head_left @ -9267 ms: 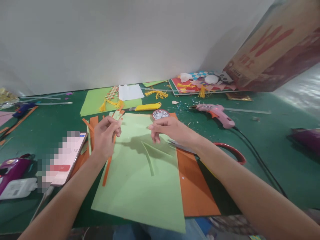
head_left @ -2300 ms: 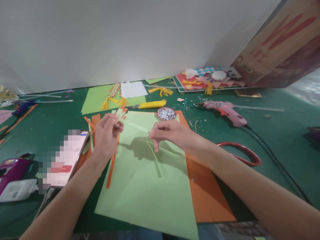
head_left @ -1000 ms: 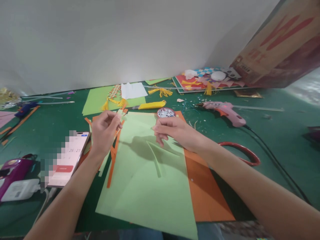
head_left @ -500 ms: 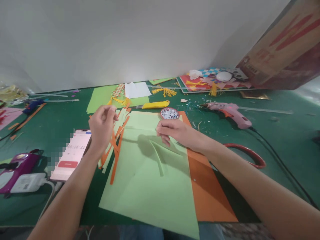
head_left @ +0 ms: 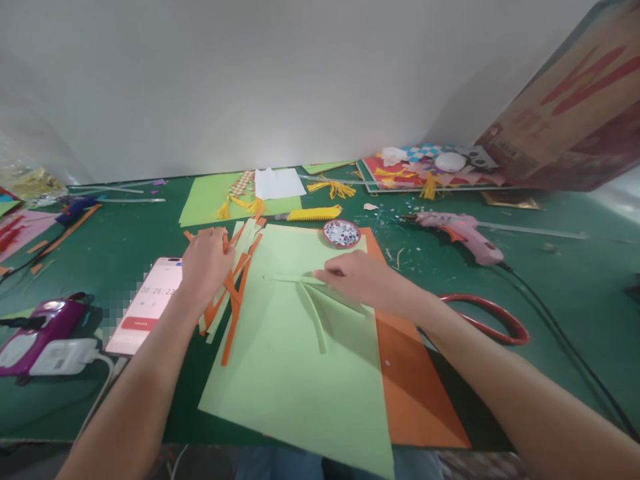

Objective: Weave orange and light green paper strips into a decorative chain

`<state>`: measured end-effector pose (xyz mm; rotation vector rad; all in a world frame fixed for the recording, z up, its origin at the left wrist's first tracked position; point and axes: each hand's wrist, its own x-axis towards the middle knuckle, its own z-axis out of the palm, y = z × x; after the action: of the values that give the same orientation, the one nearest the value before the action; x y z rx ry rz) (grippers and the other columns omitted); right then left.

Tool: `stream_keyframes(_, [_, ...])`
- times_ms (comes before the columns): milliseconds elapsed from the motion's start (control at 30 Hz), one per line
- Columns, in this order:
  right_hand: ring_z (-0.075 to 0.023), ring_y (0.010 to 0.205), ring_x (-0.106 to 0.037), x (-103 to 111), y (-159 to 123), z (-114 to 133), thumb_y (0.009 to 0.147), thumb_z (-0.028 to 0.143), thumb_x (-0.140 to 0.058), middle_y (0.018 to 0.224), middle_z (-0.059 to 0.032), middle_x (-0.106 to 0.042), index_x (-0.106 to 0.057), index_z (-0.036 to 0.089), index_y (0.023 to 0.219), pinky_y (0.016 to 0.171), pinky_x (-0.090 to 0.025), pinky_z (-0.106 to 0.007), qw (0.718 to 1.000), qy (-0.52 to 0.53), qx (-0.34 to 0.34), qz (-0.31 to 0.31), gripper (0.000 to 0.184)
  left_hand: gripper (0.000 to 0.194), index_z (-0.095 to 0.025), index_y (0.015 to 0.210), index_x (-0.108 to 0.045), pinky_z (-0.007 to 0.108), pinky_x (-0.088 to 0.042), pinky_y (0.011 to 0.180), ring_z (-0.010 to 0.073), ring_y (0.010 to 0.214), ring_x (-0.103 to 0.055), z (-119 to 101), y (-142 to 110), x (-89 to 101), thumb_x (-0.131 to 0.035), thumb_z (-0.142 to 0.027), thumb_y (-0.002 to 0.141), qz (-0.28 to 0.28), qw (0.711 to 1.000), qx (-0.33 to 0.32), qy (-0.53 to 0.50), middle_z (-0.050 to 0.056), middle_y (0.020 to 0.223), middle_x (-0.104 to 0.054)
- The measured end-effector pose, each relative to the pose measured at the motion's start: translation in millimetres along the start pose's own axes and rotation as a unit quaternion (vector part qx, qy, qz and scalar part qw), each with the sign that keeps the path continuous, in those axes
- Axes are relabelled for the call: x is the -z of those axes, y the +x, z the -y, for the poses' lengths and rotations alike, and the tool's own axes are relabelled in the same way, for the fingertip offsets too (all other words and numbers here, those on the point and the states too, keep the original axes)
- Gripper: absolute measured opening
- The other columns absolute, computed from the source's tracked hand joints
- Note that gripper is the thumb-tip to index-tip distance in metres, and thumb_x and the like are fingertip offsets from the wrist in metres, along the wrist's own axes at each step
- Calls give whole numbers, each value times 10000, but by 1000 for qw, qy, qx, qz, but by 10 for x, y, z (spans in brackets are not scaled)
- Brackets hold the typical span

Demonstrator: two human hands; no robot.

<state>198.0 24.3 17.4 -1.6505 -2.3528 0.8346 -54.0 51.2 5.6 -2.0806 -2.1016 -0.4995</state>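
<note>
My right hand (head_left: 355,277) pinches a thin light-green paper strip (head_left: 290,278) above a large light-green sheet (head_left: 300,393). Below its fingertips, a bent green strip (head_left: 315,320) stands out from the sheet, with another part running right under the hand. My left hand (head_left: 207,260) is curled down at the upper left of a pile of orange and green paper strips (head_left: 233,300). Orange paper shows at its fingertips, and its palm side is hidden. An orange sheet (head_left: 420,393) lies partly under the green one.
Beyond the sheets lie a yellow cutter knife (head_left: 315,213) and a round dish of small beads (head_left: 341,233). At right are a pink glue gun (head_left: 465,233) and a red loop (head_left: 517,333). A phone (head_left: 143,313) and a purple power strip (head_left: 45,330) sit at left.
My left hand has lowered onto the strip pile, its fingers now at the orange paper. My right hand has shifted slightly down and right, and the strip in its pinch now shows clearly.
</note>
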Motion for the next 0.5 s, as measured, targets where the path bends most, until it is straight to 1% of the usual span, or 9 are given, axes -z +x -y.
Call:
stream_keyframes(100, [-120,500,-338,-19,6,10,869,450,-412,521,-7,-425,-316,194,522,479,-234,-268,998,-38,-13,-39,441,229,-179,924,-647,321,-428,630,290,795,-635,7,-1,3,-511,-155,740,-3,1000,8,-4,129,872,-694])
stream_keyframes(200, [-126,515,-359,-49,22,6,870,437,-421,541,-21,-457,-376,192,533,485,-239,-263,996,-44,2,-82,419,228,-182,903,-653,320,-415,596,280,690,-628,20,1,4,-523,-136,722,-10,1000,20,-7,112,778,-690])
stream_keyframes(267, [-132,525,-371,-67,31,0,866,415,-432,545,-26,-462,-414,191,539,488,-236,-263,994,-47,8,-101,397,244,-186,899,-658,318,-412,587,269,645,-618,33,2,-4,-529,-120,703,-25,999,18,-11,104,752,-687])
stream_keyframes(400, [-146,545,-405,-93,41,-11,868,409,-428,544,-31,-470,-477,195,562,491,-229,-262,993,-52,15,-109,377,308,-194,925,-665,300,-424,595,242,636,-615,62,7,-24,-530,-79,674,-57,997,8,-46,92,776,-695])
stream_keyframes(500, [-141,536,-396,-103,44,-18,867,414,-426,538,-29,-459,-496,193,575,493,-228,-262,992,-54,20,-111,373,339,-194,943,-668,300,-437,617,234,658,-615,67,9,-22,-529,-64,662,-69,996,9,-62,90,815,-695])
